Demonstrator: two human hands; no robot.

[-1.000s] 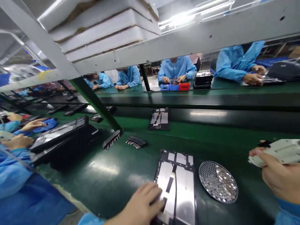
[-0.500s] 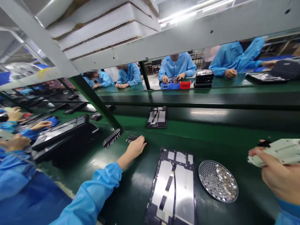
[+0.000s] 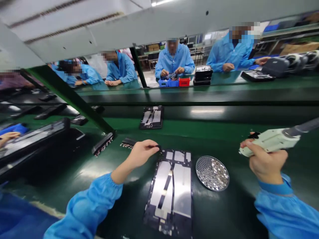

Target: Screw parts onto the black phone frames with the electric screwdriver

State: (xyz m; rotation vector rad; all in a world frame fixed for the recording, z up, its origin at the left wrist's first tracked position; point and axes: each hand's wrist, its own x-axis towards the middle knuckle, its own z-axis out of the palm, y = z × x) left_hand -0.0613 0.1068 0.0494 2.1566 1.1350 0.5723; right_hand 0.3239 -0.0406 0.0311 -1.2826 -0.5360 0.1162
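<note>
My left hand is pinched at the upper left corner of an opened tablet; a small dark bit shows at the fingertips, too small to name. The tablet lies flat, with silver plates, a black cable and a dark ribbon strip across it. My right hand is wrapped around a pale green electric screwdriver, raised to the right of a round dish of small shiny screws. Behind my left hand lies a black strip-like part, and another such strip rests further left.
A second opened tablet lies on the green belt beyond. To the left, large dark panels are stacked beside a slanted green post. A white shelf beam crosses overhead. Several people in blue sit opposite, near blue bins.
My view has turned right. My left hand has moved from beside the black strip to the tablet's upper left corner. The screwdriver in my right hand is now more fully in view.
</note>
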